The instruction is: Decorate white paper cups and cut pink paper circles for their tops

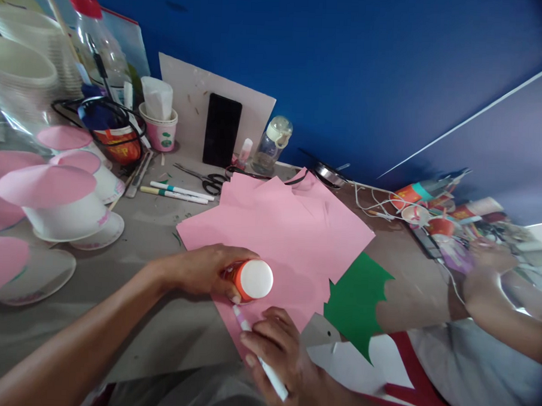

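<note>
My left hand is wrapped round an orange bottle with a white round end, pressing it down on a sheet of pink paper. My right hand pinches a white marker whose tip touches the pink paper just beside the bottle's base. The pink sheet lies on a grey table, over other pink sheets.
Cut green paper and white and red paper lie to the right. Upturned cups topped with pink discs stand at left. Scissors, two pens, a black phone, a small bottle sit behind. Another person's blurred hand is at right.
</note>
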Available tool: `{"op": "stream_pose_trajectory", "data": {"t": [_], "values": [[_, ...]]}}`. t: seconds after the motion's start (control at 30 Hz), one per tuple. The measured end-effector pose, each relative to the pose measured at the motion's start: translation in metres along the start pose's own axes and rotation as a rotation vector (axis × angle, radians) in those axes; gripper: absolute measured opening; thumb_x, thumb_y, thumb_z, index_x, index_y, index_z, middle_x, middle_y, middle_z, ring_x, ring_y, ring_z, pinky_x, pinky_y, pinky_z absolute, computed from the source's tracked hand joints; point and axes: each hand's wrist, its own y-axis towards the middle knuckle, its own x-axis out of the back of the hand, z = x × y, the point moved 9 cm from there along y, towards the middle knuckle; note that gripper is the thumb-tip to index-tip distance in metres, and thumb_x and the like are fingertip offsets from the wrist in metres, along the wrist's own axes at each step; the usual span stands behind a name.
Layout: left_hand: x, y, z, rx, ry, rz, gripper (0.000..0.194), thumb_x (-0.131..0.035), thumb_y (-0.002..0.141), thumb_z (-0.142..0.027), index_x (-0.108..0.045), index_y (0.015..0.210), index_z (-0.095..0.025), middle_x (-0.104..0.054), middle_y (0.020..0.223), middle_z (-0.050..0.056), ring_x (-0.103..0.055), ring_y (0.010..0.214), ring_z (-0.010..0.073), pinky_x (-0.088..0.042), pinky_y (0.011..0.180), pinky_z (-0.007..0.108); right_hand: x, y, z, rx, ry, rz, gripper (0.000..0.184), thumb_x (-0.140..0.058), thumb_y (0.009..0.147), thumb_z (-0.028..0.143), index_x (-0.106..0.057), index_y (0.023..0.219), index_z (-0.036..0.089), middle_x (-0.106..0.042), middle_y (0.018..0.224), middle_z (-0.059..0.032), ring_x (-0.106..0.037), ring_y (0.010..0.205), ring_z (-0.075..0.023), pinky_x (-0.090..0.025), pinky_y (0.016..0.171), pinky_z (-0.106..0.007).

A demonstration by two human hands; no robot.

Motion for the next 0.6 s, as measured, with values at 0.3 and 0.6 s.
{"op": "stream_pose_trajectory", "data": {"t": [0.3,0.6], "values": [[0.0,0.0,0.001,0.022,0.007,0.008,0.062,-0.073,0.071,-0.035,-0.05,0.129,-0.028,-0.062,0.122,0.001,-0.057,0.105,0.0205,-0.043,0.089,0.027,0.018,-0.011,-0.005,-0.014,0.016,-0.023,0.036,-0.048,0.079,0.009,-0.052,0.114,0.016,-0.062,0.086,-0.0075,-0.058,0.077,-0.0192,-0.049,0.081,-0.043],[0.0,0.0,-0.001,0.013,0.021,0.004,0.061,-0.073,0.071,-0.036,-0.051,0.127,-0.027,-0.063,0.121,0.001,-0.057,0.105,0.021,-0.042,0.089,0.027,0.007,-0.006,-0.002,0.027,0.044,-0.027,0.032,-0.051,0.08,0.012,-0.054,0.111,0.014,-0.061,0.086,-0.0074,-0.057,0.077,-0.0183,-0.048,0.084,-0.043]]}}
